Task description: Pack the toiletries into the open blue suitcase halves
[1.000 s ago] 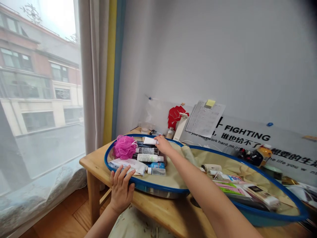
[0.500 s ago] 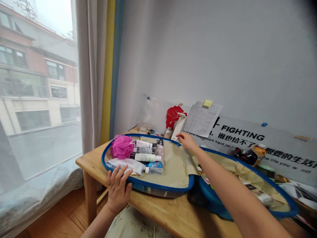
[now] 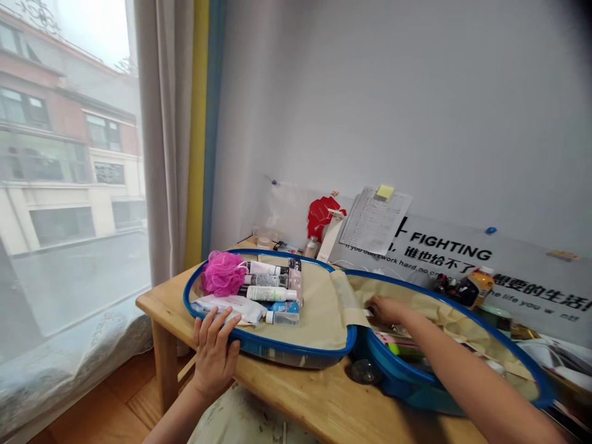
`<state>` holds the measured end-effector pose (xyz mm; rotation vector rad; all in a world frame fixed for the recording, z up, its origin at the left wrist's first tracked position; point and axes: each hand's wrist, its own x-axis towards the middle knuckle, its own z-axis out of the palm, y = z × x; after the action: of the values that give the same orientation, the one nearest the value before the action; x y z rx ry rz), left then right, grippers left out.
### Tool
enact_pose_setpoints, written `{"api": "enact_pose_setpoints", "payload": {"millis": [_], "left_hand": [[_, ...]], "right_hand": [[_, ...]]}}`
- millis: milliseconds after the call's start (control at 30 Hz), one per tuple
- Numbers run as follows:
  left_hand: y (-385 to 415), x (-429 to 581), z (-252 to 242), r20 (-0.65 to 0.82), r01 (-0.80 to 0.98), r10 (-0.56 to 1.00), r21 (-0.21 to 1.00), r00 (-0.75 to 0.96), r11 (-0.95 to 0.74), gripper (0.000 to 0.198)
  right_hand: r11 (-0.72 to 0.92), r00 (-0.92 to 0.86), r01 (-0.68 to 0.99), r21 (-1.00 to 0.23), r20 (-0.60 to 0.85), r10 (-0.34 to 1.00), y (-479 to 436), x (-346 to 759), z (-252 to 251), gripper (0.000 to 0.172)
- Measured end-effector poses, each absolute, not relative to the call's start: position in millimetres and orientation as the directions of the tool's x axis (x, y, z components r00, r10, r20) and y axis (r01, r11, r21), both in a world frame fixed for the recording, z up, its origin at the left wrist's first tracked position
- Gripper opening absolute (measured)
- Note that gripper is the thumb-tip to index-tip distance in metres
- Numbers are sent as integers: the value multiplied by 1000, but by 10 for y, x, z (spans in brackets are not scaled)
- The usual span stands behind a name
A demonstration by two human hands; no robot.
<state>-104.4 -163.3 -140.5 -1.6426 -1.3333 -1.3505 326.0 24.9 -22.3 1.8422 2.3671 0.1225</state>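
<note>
Your left hand (image 3: 213,353) rests open on the blue suitcase rim (image 3: 300,351); your right hand (image 3: 388,310) dips into the other half (image 3: 462,311), its grip unclear.

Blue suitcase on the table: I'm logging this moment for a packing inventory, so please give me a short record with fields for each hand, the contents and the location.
Item: open blue-rimmed suitcase with beige lining
Location: wooden table beside a window
Left hand: resting on the suitcase's front rim
Right hand: reaching into the right half; any grip cannot be seen
Left half contents: pink bath puff, white-labelled bottle, white packet
</note>
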Motion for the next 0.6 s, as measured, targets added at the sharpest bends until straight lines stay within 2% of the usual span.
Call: {"api": "enact_pose_setpoints", "payload": {"millis": [100, 267, 433, 600], "left_hand": [[-1633, -1045, -1409, 947, 946, 317, 140, -42, -292, 42], [-1633, -1043, -1392, 952, 947, 305, 124, -29, -296, 40], [-1624, -1051, -1410, 950, 947, 310, 123, -26, -296, 40], [-1620, -1049, -1430, 946, 945, 320, 145, -45, -294, 41]], "right_hand": [[251, -220, 936, 246, -147, 964, 254, 3200, -256, 33], [247, -204, 914, 321, -162, 965, 250, 3158, -228, 35], [254, -194, 912, 323, -205, 959, 204, 3147, -227, 35], [226, -181, 941, 251, -190, 965, 187, 3085, -207, 30]]}}
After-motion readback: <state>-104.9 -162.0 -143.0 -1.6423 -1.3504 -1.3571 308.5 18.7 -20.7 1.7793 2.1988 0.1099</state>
